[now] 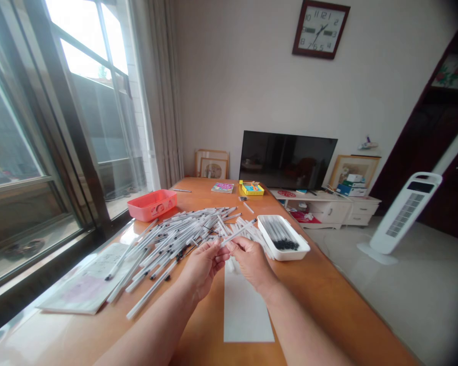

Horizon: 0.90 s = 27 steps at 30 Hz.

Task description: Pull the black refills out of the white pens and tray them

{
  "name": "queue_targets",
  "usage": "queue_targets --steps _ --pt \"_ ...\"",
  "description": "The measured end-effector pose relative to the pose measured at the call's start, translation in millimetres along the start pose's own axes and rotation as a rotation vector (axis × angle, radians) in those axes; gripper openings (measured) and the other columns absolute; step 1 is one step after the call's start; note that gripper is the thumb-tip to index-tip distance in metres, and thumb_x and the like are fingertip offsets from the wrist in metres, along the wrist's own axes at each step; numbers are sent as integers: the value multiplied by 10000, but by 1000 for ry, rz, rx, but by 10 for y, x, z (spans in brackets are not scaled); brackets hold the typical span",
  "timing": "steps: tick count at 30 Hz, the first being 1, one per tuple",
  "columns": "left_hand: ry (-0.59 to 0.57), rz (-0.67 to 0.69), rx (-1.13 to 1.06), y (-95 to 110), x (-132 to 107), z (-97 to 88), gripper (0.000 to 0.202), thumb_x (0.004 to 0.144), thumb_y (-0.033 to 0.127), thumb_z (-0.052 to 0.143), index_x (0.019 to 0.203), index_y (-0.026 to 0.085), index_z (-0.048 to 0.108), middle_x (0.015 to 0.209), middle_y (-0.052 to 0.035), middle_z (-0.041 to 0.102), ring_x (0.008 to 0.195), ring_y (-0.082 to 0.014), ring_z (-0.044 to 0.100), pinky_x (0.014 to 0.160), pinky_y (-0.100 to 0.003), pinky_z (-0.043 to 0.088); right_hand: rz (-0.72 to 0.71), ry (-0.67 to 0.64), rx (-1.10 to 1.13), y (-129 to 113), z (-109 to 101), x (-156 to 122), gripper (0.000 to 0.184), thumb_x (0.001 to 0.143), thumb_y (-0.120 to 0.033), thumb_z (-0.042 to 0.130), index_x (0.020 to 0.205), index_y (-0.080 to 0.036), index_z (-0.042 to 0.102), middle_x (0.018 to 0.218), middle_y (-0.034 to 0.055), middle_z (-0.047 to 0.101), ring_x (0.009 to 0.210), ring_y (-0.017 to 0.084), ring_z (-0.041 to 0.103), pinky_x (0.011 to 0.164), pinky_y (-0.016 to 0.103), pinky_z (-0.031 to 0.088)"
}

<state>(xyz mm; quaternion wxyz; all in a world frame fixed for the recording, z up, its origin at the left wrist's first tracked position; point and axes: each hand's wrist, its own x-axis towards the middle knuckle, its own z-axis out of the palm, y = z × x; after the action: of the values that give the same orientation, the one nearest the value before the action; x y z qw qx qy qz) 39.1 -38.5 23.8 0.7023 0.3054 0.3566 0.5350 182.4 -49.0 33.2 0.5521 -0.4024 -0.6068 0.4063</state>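
Narrow pinch from both hands on one pen [238, 232]: left hand [203, 267] and right hand [252, 262] close together at frame centre, fingertips nearly meeting, pen slanting up to the right. Below the wrists, a white paper strip [248, 310] lying flat on the orange wooden table [320, 290], whose right edge runs down to the lower right of the frame. Just left of the hands, a loose heap of pens [183, 244] spreading toward the upper left; just right, a white tray [284, 236] of black-tipped pens lined up together. Along the left table edge, papers [86, 277] beneath the heap's lower ends, then a coral plastic box [151, 205] beside the window [61, 127]. Farther up the table, a book [222, 187], a yellow box [252, 189] and one stray pen [248, 207]. Past the far end, a dark TV [286, 160] on a white cabinet [328, 208], a clock [320, 29] high on the wall, and a white tower fan [404, 213] on the floor at right.
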Motion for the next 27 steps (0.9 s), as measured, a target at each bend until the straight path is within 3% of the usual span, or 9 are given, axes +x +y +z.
queue_targets --steps 4,9,13,20,23,27 --pt "-53 -3 51 -39 -3 6 228 773 314 790 892 151 684 814 -66 714 682 -114 639 672 -226 478 -6 -7 17 -43 -17 0 248 892 -391 595 824 -175 697 815 17 672 794 163 587 743 272 473" --pt "-117 -14 207 -61 -34 43 362 773 469 772 930 149 708 864 -108 735 687 -142 637 691 -267 461 38 99 -8 -34 -56 22 284 863 -454 629 819 -174 640 783 13 659 709 150 586 650 256 471" --pt "-70 41 330 -26 -62 64 439 768 533 756 983 152 720 921 -126 740 764 -177 655 750 -304 471 50 207 10 0 -209 89 358 872 -549 609 939 -197 589 788 18 685 594 134 587 559 244 451" --pt "8 116 388 31 -23 16 409 708 533 797 837 152 724 830 -111 724 705 -173 634 686 -293 450 -64 563 -240 29 -835 219 504 849 -634 596 1035 -177 700 651 2 627 595 160 565 587 264 446" --pt "18 130 391 32 5 -9 413 687 530 811 835 154 729 815 -104 722 688 -166 626 669 -288 444 -38 726 -388 115 -1164 267 562 851 -626 561 1091 -146 726 791 69 712 664 197 613 648 298 476" --pt "24 147 395 41 36 -47 430 683 538 809 851 151 732 828 -102 724 685 -157 614 665 -284 440 31 857 -565 242 -1481 289 510 859 -488 539 1177 -133 720 1040 150 750 927 279 673 801 342 490"
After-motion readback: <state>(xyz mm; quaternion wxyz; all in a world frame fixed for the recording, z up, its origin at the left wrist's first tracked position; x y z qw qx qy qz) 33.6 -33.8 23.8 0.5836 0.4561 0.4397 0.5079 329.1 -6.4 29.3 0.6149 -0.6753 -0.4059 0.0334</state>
